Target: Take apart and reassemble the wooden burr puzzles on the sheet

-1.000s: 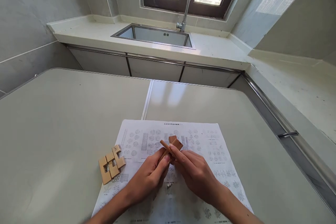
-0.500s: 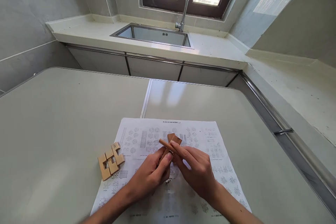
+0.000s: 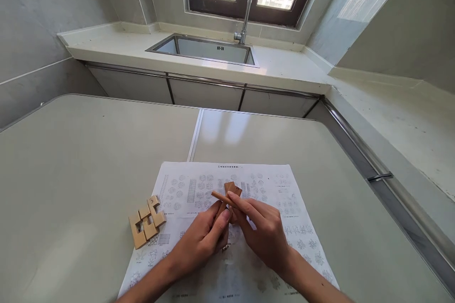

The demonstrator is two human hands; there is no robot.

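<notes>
Above the printed sheet [image 3: 302,227], my two hands meet around several brown wooden puzzle pieces. My left hand [image 3: 209,233] is closed on a wooden piece, its thumb pressed along the near side. In a pinch, my right hand [image 3: 265,225] holds a thin wooden stick [image 3: 221,197] that slants across, its free end pointing to the far left. Just beyond the fingertips shows a broader notched wooden block [image 3: 232,189]; whether it is joined to the held piece I cannot tell. Palms and fingers hide the lower parts of the pieces.
Left of my hands, a cluster of light wooden puzzle blocks [image 3: 146,222] lies over the sheet's left edge. The pale table [image 3: 88,161] has a seam strip [image 3: 195,135]. Beyond it stand a counter with a sink [image 3: 202,49] and a tap [image 3: 245,4].
The view has shifted slightly, moving everything a little left in the picture. Both hands keep their grip, and the stick stays in nearly the same position between them.
</notes>
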